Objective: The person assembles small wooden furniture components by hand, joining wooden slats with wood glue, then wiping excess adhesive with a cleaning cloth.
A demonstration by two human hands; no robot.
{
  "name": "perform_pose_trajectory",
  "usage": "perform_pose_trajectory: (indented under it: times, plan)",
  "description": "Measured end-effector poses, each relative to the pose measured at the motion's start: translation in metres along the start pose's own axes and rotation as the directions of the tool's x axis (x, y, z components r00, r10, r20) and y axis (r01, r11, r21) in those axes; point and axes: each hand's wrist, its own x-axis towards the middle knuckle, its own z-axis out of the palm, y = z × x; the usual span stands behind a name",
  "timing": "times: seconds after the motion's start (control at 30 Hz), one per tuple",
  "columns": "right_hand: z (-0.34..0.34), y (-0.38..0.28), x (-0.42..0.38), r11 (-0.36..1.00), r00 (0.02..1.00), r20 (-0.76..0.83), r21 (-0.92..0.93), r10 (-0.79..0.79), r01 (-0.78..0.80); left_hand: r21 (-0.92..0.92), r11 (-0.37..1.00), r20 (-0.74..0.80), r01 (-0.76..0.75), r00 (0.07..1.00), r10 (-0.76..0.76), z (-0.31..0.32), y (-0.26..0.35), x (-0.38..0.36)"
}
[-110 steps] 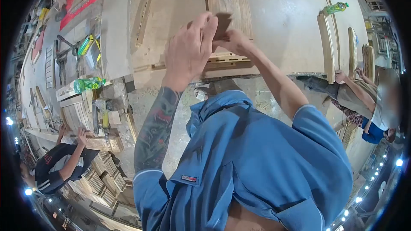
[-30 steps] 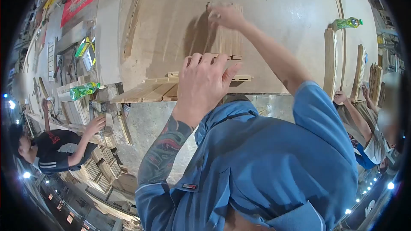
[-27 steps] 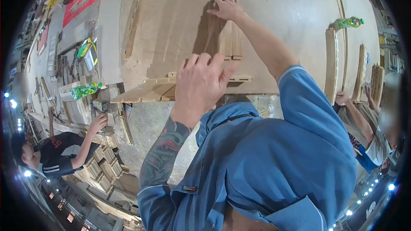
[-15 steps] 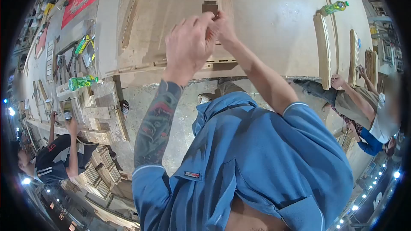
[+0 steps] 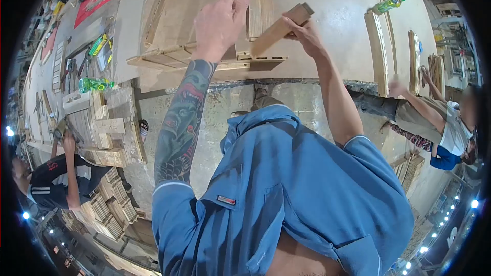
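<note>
My right hand (image 5: 306, 35) grips a wooden block (image 5: 273, 35), which is tilted, its upper end raised to the right and its lower end blurred. To the left, my left hand (image 5: 221, 20) hangs over the bench with fingers curled and thumb against them; anything between them is hidden. Between my hands, a flat wooden piece (image 5: 261, 13) lies on the bench top (image 5: 332, 30). Slotted wooden strips (image 5: 163, 57) lie near the bench's front edge, below my left hand, and another slotted strip (image 5: 268, 59) lies under the block's lower end.
A green bottle (image 5: 388, 4) lies at the right by a long wooden strip (image 5: 377, 53). Another bottle (image 5: 94, 85) lies on the left bench near tools. One person (image 5: 53, 181) works at the left, and another person (image 5: 424, 115) stands at the right.
My hands have moved apart. My right hand has swung right with the block, now tilted and clear of my left hand. The flat wooden piece between them is more exposed.
</note>
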Motion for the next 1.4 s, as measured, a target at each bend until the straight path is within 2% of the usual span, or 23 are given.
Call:
perform_pose_trajectory:
  times: [0.17,0.27,0.33,0.4,0.5,0.6,0.7,0.73,0.8,0.83,0.93,1.13,1.2,1.23,1.27,1.3,1.33,1.37,1.4]
  plan:
    - [0.006,0.017,0.001,0.992,0.980,0.157,0.041,-0.123,0.118,0.007,1.000,0.010,-0.016,1.000,0.016,0.002,-0.002,0.002]
    - [0.027,-0.011,-0.005,0.987,0.976,0.202,-0.118,-0.081,0.106,0.024,0.999,0.023,-0.024,0.999,0.024,0.002,-0.001,0.002]
    - [0.034,-0.040,-0.013,0.933,0.959,0.276,-0.323,-0.069,0.161,0.017,1.000,0.028,-0.024,0.999,0.024,0.001,-0.003,0.001]
    - [0.038,-0.046,-0.013,0.869,0.938,0.341,-0.445,-0.061,0.218,-0.001,0.999,0.027,-0.035,0.999,0.035,0.002,-0.004,0.002]
    - [0.056,-0.046,-0.018,0.783,0.915,0.403,-0.561,-0.027,0.270,0.004,1.000,0.113,0.031,0.993,-0.031,-0.003,0.004,0.005]
    - [0.052,-0.045,-0.019,0.838,0.878,0.467,-0.435,-0.102,0.329,-0.167,0.982,0.134,-0.091,0.984,0.114,0.000,0.025,0.013]
    - [0.055,-0.033,-0.023,0.915,0.892,0.424,-0.278,-0.158,0.294,-0.199,0.942,0.142,-0.270,0.943,0.301,0.026,0.048,0.014]
    - [0.054,-0.027,-0.023,0.918,0.891,0.419,-0.257,-0.174,0.301,-0.011,0.959,0.252,-0.284,0.927,0.277,0.033,0.046,0.008]
    - [0.055,-0.011,-0.021,0.917,0.882,0.420,-0.224,-0.215,0.330,0.353,0.867,0.441,-0.352,0.880,0.178,0.045,0.041,-0.008]
    - [0.056,-0.005,-0.020,0.911,0.875,0.420,-0.214,-0.240,0.352,0.351,0.873,0.411,-0.338,0.894,0.181,0.035,0.044,-0.009]
    - [0.057,0.016,-0.018,0.897,0.861,0.417,-0.193,-0.292,0.398,0.187,0.920,0.373,-0.344,0.891,0.257,0.038,0.043,-0.009]
    - [0.060,0.033,-0.017,0.885,0.816,0.477,-0.148,-0.328,0.442,0.173,0.947,0.397,-0.270,0.899,0.184,0.032,0.054,-0.019]
    - [0.042,0.017,-0.001,0.853,0.731,0.617,-0.177,-0.292,0.490,0.078,0.968,0.335,-0.237,0.921,0.198,0.027,0.051,-0.018]
    - [0.026,0.001,0.015,0.850,0.689,0.710,-0.267,-0.146,0.454,0.021,0.976,0.317,-0.218,0.927,0.200,0.024,0.051,-0.018]
    - [0.012,-0.007,0.039,0.814,0.676,0.736,-0.420,0.047,0.401,0.047,0.983,0.306,-0.175,0.940,0.152,0.018,0.052,-0.016]
    - [0.002,-0.009,0.070,0.745,0.711,0.681,-0.565,0.178,0.355,0.071,0.989,0.286,-0.131,0.952,0.106,0.013,0.051,-0.012]
    - [-0.010,0.021,0.116,0.648,0.833,0.549,-0.660,0.070,0.380,0.091,0.992,0.274,-0.082,0.960,0.054,0.009,0.048,-0.008]
    - [-0.017,0.061,0.160,0.551,0.912,0.405,-0.749,-0.056,0.367,0.168,0.983,0.217,-0.071,0.976,0.034,0.007,0.044,-0.004]
    - [-0.017,0.070,0.203,0.543,0.937,0.342,-0.774,-0.073,0.325,0.227,0.973,0.219,-0.041,0.976,-0.010,0.005,0.037,-0.001]
